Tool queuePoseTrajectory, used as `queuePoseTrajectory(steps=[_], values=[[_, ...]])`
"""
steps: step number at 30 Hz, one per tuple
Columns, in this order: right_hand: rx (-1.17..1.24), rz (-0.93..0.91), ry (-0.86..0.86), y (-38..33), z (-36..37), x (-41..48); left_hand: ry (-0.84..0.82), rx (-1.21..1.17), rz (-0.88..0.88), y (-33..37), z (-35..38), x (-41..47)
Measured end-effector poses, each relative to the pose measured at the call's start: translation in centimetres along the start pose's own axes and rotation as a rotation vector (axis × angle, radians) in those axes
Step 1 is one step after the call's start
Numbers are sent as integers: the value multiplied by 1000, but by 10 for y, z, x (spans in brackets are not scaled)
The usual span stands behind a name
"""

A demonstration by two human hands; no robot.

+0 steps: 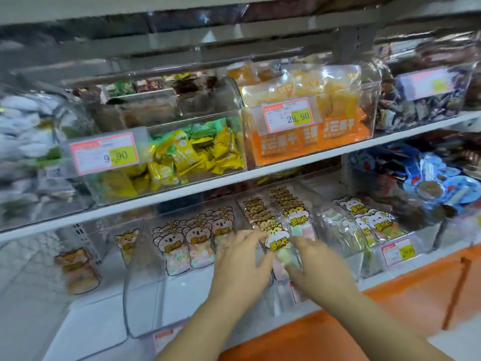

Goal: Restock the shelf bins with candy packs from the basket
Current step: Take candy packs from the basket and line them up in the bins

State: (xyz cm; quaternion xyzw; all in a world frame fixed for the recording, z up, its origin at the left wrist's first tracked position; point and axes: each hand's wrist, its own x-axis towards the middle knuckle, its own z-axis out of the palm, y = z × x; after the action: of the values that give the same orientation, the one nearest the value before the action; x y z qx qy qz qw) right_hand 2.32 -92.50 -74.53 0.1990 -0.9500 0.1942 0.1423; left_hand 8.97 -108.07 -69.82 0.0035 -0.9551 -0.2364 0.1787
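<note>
A candy pack (279, 246) with a cartoon animal and yellow lettering stands upright at the front of a clear shelf bin (276, 306) on the lower shelf. My left hand (240, 264) grips its left side and my right hand (316, 264) grips its right side. Behind it a row of like candy packs (260, 207) fills the same bin. A bin to the left holds koala-print packs (194, 241). The basket is out of view.
A bin of rabbit-print packs (372, 222) with a price tag (397, 251) sits to the right. On the upper shelf (234, 181) stand bins of yellow-green packs (182, 155) and orange packs (312, 121). An orange cabinet front (390, 308) lies below.
</note>
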Motion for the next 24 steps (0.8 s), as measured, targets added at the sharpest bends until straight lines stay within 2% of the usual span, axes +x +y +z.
queuePoseTrajectory(steps=[3,5,7,14,17,19,22,24], values=[[185,-104,95,-19,-4,-39,57,-120,44,-13,-9,-54],[320,-174,59,-38,-1,-73,39,-177,9,-25,-9,-99],[364,-216,-60,-55,15,-110,21,-219,-73,-43,-5,-145],[187,-262,-517,-73,100,-208,-162,-169,-437,-113,21,-276],[67,-212,-903,-56,122,-224,-339,-6,-515,-140,34,-319],[-6,-196,-1122,-48,128,-230,-531,120,-522,-159,47,-343],[-203,-255,-1292,-36,138,-239,-827,168,-540,-175,60,-367],[-362,-314,-1342,-26,145,-247,-868,197,-524,-181,65,-374]])
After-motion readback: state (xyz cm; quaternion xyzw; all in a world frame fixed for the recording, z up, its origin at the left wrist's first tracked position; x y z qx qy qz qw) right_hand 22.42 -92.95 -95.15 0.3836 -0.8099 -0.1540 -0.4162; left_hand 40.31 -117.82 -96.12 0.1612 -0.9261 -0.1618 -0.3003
